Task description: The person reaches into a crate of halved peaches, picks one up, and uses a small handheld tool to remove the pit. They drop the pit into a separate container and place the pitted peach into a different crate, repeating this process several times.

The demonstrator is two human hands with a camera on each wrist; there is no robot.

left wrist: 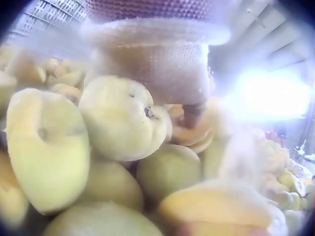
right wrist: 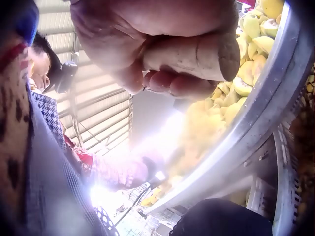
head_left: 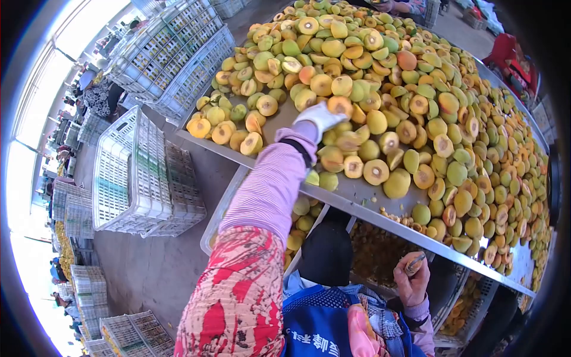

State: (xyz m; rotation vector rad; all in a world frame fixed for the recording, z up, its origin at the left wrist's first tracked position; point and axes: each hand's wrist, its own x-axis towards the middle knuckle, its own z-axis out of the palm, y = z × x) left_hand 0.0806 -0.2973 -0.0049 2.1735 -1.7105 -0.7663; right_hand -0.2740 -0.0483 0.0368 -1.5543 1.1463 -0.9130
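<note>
A large heap of halved yellow-green peaches (head_left: 428, 119) covers a metal table (head_left: 380, 215). My left hand (head_left: 323, 121), in a white glove, reaches into the heap at its near side. By its fingers is a peach half (head_left: 340, 106), cut face up. In the left wrist view, a fingertip (left wrist: 194, 112) touches an orange cut half, and whole-looking greenish fruit crowds round it; I cannot tell whether the fingers grip the half. My bare right hand (head_left: 412, 278) is low beyond the table's front edge, its fingers curled round a small tool's wooden handle (right wrist: 197, 58).
White plastic crates (head_left: 129, 172) stand on the floor to the left, with stacked ones (head_left: 163, 50) behind. Under the table edge are a crate of fruit (head_left: 300, 223) and a bin of brownish scraps (head_left: 380, 250). Another person in red (head_left: 514, 65) is at the far right.
</note>
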